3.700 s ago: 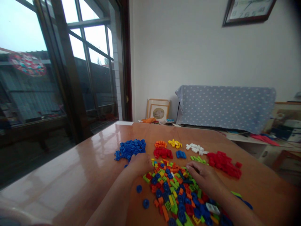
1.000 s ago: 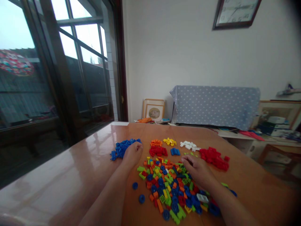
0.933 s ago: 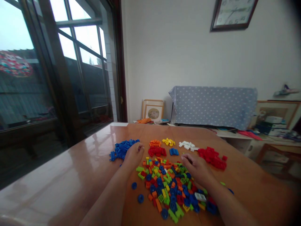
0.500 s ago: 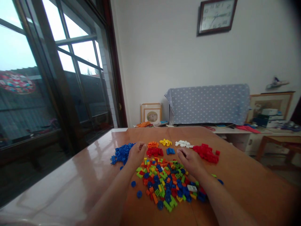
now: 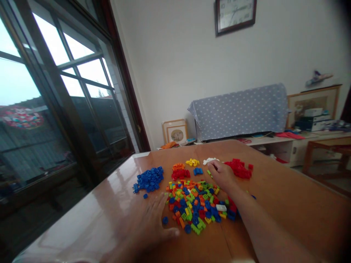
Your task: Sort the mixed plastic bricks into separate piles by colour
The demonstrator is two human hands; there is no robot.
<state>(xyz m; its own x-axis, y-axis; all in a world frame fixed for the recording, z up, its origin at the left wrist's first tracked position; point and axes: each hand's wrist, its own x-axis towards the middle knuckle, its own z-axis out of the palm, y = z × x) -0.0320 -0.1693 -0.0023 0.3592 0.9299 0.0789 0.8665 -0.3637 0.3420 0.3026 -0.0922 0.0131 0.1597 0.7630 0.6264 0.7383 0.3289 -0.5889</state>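
Our left hand (image 5: pixel 151 222) is showing spread, empty-looking fingers, our right hand (image 5: pixel 222 176) curled fingers by the separate green bricks (image 5: pixel 210 173), contents hidden, and we are noting a low left sweep could scatter the adjacent mixed bricks (image 5: pixel 190 204) on the table (image 5: pixel 211 245).

clock numerals, too blurred to read surely
the wall clock (image 5: pixel 236 14), above the dotted cloth (image 5: pixel 238 111), carries numerals round its dial, the topmost cut by the picture's edge; any print on the boxes (image 5: pixel 312 125) right of the cloth is too small to read.
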